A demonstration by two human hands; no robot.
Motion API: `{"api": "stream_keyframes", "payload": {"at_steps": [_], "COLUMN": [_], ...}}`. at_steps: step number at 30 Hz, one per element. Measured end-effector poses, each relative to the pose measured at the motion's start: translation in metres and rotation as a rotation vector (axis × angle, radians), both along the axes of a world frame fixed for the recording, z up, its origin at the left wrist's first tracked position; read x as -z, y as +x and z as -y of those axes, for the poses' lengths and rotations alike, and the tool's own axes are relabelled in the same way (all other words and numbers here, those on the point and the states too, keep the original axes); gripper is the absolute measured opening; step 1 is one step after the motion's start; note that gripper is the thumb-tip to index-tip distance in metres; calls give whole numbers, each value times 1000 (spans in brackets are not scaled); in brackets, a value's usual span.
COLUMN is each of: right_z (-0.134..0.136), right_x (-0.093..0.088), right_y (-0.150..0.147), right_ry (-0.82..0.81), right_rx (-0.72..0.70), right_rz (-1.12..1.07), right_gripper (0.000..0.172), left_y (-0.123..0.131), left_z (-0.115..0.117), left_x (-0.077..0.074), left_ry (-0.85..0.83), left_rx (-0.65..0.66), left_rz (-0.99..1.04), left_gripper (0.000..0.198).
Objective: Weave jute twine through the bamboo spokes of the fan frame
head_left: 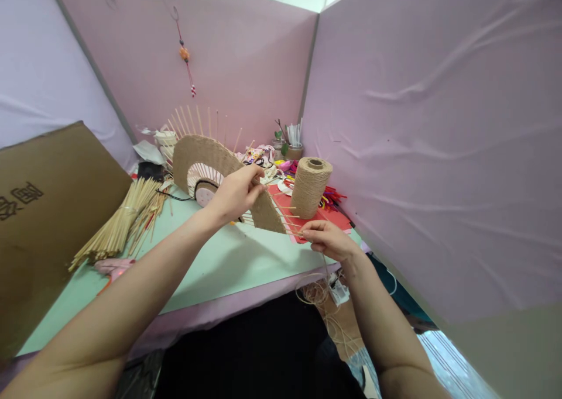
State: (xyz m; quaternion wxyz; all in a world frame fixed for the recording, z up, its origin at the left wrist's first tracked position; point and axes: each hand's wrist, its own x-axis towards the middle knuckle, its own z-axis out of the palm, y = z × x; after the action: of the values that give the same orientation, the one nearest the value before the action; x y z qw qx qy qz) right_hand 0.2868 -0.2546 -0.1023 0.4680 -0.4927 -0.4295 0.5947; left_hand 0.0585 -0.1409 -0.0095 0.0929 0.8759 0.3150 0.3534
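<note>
A fan-shaped piece woven of jute twine on thin wooden sticks stands upright on the pale green table. My left hand grips its woven rim near the right side, fingers closed over it. My right hand is lower right, at the end of the weave, fingers pinched on the twine strand and a stick tip. A loose twine strand hangs down from it below the table edge. A tall spool of jute twine stands just behind my right hand on red paper.
A bundle of wooden sticks lies at the left, beside a large cardboard sheet. A pink tool lies near the table's front. Craft clutter and a jar sit in the back corner. Pink cloth partitions close in around.
</note>
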Motion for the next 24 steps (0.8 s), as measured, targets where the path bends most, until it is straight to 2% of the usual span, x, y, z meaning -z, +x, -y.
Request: {"api": "stream_keyframes", "payload": {"at_steps": [4,8,11,14,16,19,21,24], "right_z": [-13,-21,-18,-10,-7,-8,-13,-19], "right_x": [15,27,31,30,27,20,15,7], "right_y": [-20,-48,-57,-59,-61,-70,-79,-92], "right_ry": [4,57,223,481,600,700,731,752], "right_rx": [83,221,353,498,537,595,679,790], "right_rz": [-101,-66,60,258,388,508,503,416], "right_gripper": [31,30,26,29,32,31,27,30], "left_y": [0,2,2,2,3,8,11,12], "left_z": [5,6,2,-1,-4,-10,-14,-9], "left_x": [-7,-9,-13,-21,-28,-38,-43,-39], "left_ry": [-14,-35,-19,16,35,43,41,60], "left_rx": [1,0,-42,-75,-76,-75,-82,-65], "left_rz": [21,52,102,164,185,212,238,345], "left_gripper": [18,17,15,13,13,12,13,20]}}
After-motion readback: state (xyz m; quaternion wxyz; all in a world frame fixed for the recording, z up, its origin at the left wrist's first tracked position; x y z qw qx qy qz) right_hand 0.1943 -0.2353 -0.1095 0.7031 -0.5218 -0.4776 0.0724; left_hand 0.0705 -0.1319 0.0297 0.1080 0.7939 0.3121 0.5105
